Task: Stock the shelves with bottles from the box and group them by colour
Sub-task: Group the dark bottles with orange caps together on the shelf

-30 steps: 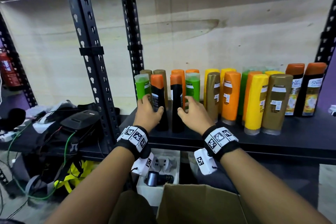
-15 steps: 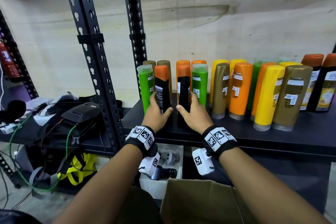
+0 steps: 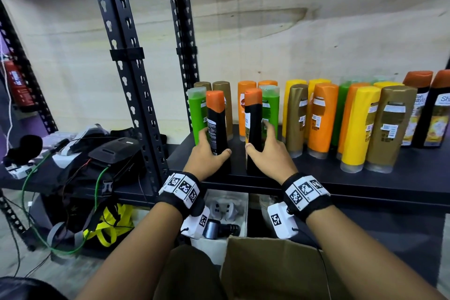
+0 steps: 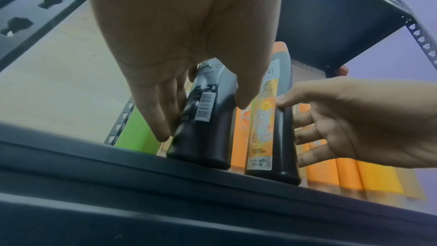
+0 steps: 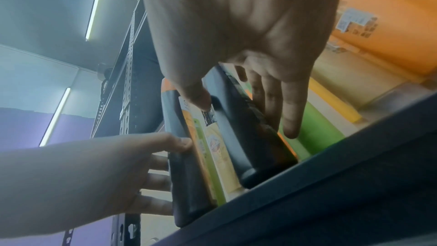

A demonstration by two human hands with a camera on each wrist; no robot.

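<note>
Two black bottles with orange caps stand near the front edge of the dark shelf [image 3: 365, 185]. My left hand [image 3: 214, 143] grips the left black bottle [image 3: 216, 126] low down, fingers on its left side and thumb on its right. The right black bottle [image 3: 253, 126] is held by my right hand [image 3: 259, 139], thumb on its left side and fingers spread along its far side. The left wrist view shows both bases on the shelf, the left bottle [image 4: 203, 128] and the right bottle [image 4: 274, 147]. Green bottles [image 3: 197, 109] stand just behind. The cardboard box [image 3: 267, 270] is below me, its inside hidden.
Gold, orange, yellow and green bottles [image 3: 321, 119] crowd the shelf to the right, with two more black bottles [image 3: 435, 109] at the far right. A black upright post [image 3: 129, 80] stands left. Bags and cables [image 3: 109, 158] fill the neighbouring shelf. A white bin [image 3: 219, 212] sits underneath.
Both hands stay on the two black bottles, which have slid a little towards the shelf's front edge. My head has come closer to the shelf.
</note>
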